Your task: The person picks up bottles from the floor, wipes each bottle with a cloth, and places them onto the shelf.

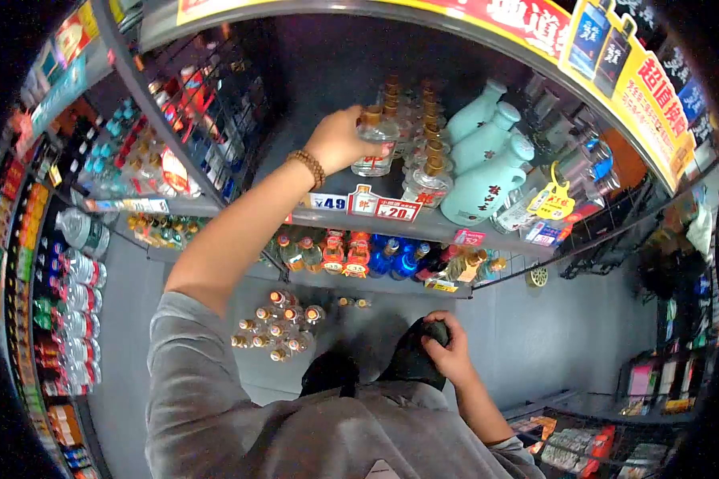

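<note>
Reaching over the shelf, my left hand (345,142) is closed round a small clear glass bottle (373,152) with a gold cap and red lettering. The bottle is upright near the shelf's front edge, left of a row of similar clear bottles (429,177). Price tags (385,207) line the shelf edge below it. My right hand (447,345) is down by my knee, its fingers curled over a dark object (434,332) that I cannot make out.
Pale green bottles (487,180) stand right of the clear ones. Blue and red bottles (407,259) fill the lower shelf. Several gold-capped bottles (280,326) are grouped on the floor (527,351). Water bottles (80,319) are stacked at the left.
</note>
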`<move>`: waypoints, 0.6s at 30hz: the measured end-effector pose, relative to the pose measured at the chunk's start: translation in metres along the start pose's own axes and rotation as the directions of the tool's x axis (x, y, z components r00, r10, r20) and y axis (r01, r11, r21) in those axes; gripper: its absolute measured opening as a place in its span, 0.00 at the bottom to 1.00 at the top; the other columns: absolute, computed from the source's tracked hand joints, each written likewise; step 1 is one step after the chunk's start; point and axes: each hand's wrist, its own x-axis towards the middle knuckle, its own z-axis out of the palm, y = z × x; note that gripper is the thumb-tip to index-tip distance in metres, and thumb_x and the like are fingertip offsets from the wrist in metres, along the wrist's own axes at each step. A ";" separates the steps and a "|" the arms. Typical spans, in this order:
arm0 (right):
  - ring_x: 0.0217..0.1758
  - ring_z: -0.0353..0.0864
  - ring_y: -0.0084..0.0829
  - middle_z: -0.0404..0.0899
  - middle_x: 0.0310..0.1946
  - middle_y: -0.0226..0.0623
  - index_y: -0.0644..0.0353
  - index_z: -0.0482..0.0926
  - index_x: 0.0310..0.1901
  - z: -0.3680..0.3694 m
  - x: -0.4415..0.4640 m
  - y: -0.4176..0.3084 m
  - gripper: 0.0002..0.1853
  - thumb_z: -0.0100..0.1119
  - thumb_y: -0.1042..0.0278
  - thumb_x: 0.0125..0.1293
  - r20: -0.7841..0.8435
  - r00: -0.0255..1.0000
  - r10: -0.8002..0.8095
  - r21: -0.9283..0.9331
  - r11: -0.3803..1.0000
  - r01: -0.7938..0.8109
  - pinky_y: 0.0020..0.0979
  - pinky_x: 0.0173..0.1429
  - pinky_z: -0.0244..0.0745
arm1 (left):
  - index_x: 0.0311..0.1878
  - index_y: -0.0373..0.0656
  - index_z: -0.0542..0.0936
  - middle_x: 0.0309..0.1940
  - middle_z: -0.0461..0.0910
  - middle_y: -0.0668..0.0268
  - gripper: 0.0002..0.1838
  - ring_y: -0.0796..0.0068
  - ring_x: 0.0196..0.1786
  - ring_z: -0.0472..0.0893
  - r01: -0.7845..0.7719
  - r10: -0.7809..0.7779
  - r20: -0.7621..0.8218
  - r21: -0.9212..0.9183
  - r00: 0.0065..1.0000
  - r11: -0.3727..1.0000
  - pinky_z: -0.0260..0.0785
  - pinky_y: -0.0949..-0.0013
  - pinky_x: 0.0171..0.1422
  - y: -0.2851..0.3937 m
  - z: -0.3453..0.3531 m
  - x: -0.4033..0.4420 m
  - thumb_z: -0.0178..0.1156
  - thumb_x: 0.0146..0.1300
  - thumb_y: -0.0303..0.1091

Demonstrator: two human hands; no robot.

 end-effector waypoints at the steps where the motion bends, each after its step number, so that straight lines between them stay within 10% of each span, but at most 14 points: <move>1: 0.44 0.73 0.28 0.75 0.40 0.36 0.62 0.72 0.44 0.001 -0.001 -0.005 0.19 0.58 0.77 0.47 -0.028 1.000 -0.002 -0.009 1.000 0.002 0.27 0.52 0.68 | 0.47 0.31 0.75 0.42 0.78 0.47 0.35 0.52 0.48 0.78 -0.017 0.017 -0.005 0.030 1.000 0.999 0.69 0.61 0.54 -0.003 0.003 0.003 0.74 0.40 0.47; 18: 0.42 0.72 0.29 0.74 0.37 0.36 0.62 0.72 0.40 0.009 -0.012 -0.025 0.17 0.56 0.78 0.45 -0.255 0.967 0.009 0.021 1.000 -0.004 0.27 0.51 0.67 | 0.44 0.35 0.77 0.43 0.76 0.49 0.30 0.51 0.47 0.77 -0.205 0.202 0.045 0.087 0.978 0.975 0.70 0.58 0.53 -0.007 0.037 0.019 0.74 0.38 0.43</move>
